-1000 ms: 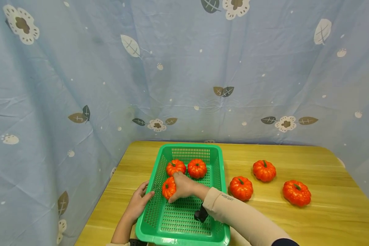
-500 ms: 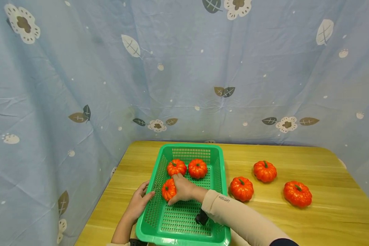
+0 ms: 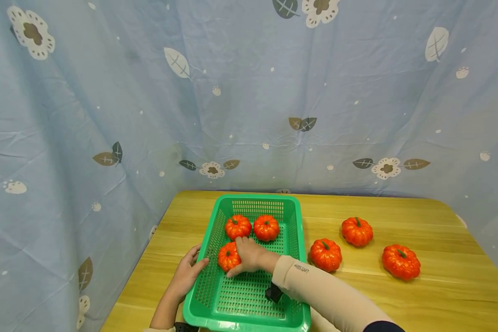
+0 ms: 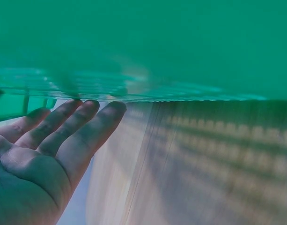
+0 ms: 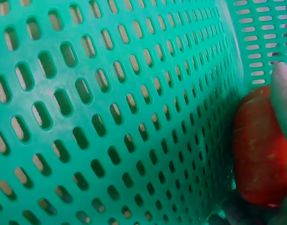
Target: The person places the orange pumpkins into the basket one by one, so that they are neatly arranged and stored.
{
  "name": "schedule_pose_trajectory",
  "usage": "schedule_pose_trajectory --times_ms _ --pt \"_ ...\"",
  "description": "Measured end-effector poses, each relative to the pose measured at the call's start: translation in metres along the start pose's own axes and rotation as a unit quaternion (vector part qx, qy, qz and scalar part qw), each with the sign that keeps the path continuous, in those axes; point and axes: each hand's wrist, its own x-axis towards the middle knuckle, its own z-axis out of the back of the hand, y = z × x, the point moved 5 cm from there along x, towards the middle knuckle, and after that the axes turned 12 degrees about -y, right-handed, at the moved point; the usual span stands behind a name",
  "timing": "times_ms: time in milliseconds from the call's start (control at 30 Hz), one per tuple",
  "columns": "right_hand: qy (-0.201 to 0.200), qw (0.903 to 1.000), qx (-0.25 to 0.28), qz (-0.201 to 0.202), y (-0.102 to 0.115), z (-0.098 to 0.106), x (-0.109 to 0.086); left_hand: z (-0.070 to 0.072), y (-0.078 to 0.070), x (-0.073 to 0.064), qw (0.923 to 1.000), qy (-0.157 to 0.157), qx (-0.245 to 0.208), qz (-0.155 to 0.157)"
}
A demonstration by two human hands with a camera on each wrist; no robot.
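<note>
A green plastic basket [image 3: 249,325] stands on the table, holding three orange-red toy pumpkins. Two of them, a left pumpkin [image 3: 238,227] and a right pumpkin [image 3: 266,228], sit side by side toward its far end. My right hand [image 3: 251,256] reaches inside and holds the third pumpkin [image 3: 229,257] near the left wall, fingers at its far side and thumb at its near side. The right wrist view shows that pumpkin [image 5: 260,150] low beside the perforated wall. My left hand [image 3: 186,272] holds the basket's left rim, thumb over it; its fingers [image 4: 94,129] extend straight along the outside.
To the right of the basket, a near pumpkin [image 3: 325,255], a far pumpkin [image 3: 357,231] and a rightmost pumpkin [image 3: 401,262] lie on the wooden table [image 3: 452,295]. A patterned blue curtain [image 3: 249,101] hangs behind and to the left.
My right hand has shifted slightly right and nearer, so more of the third pumpkin shows. The pumpkin has settled a little closer to me. My left hand and the basket stay put.
</note>
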Motion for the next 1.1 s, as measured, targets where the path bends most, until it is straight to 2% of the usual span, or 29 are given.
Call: schedule_pose_trajectory --times_ms 133,267,600,800,933,1033,1100 --pt "0.002 0.9982 -0.06 -0.002 -0.002 0.001 -0.002 -0.001 -0.002 0.0 1.0 -0.004 0.006 -0.003" --pt "0.006 0.9958 -0.091 -0.008 -0.004 -0.001 -0.003 -0.002 -0.003 0.0 1.0 -0.002 0.008 -0.003" --pt "0.018 0.997 -0.061 -0.043 -0.006 0.007 -0.007 -0.002 0.002 0.002 0.9999 -0.015 0.005 -0.004" --pt "0.036 0.9964 -0.048 -0.059 -0.007 0.031 -0.016 -0.001 0.002 0.002 0.9995 -0.029 0.005 -0.011" --pt "0.037 0.9984 0.015 -0.04 -0.012 0.055 -0.023 -0.001 0.001 0.001 0.9993 -0.03 0.005 -0.021" --pt "0.006 0.9978 0.066 -0.008 -0.018 0.079 -0.026 0.0 0.002 0.002 0.9995 -0.029 0.006 -0.013" --pt "-0.034 0.9954 0.089 0.01 -0.025 0.098 -0.029 0.0 0.002 0.002 0.9996 -0.028 0.007 -0.004"
